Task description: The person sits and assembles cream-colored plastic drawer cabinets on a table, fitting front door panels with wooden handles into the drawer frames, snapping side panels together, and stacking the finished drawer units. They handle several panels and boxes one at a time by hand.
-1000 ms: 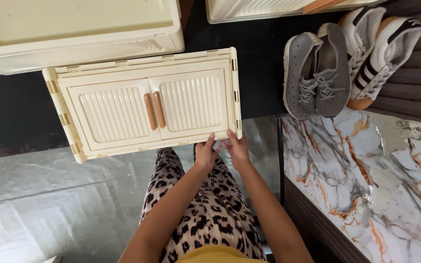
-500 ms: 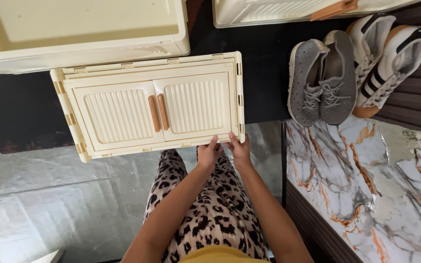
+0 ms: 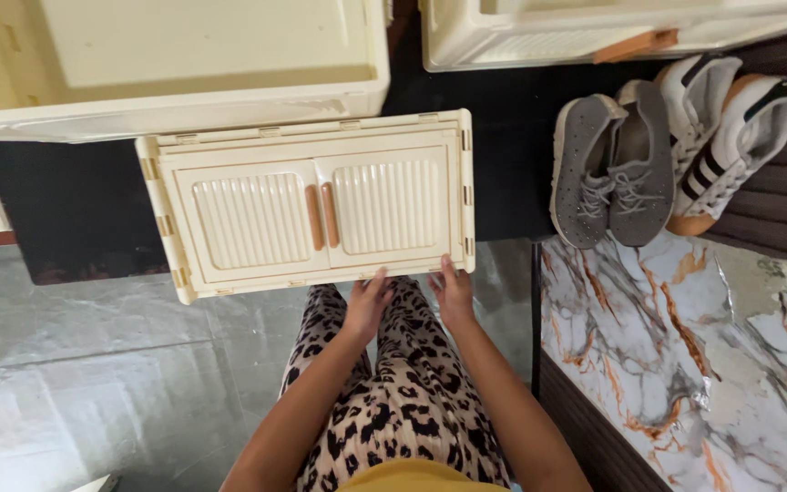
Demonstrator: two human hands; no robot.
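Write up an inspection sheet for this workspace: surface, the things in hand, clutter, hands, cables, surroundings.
Surface: grey tiled floor with a black mat beyond it.
Things in hand: cream cabinet panel with two ribbed doors and tan handles, lying flat, doors shut.
Clutter: grey shoes and white striped shoes side by side to the right.
Hands: left hand and right hand both grip the panel's near edge, fingers over the rim.
Cables: nothing seen.
Surroundings: cream open box behind the panel, another cream unit at upper right, marbled slab on the right.
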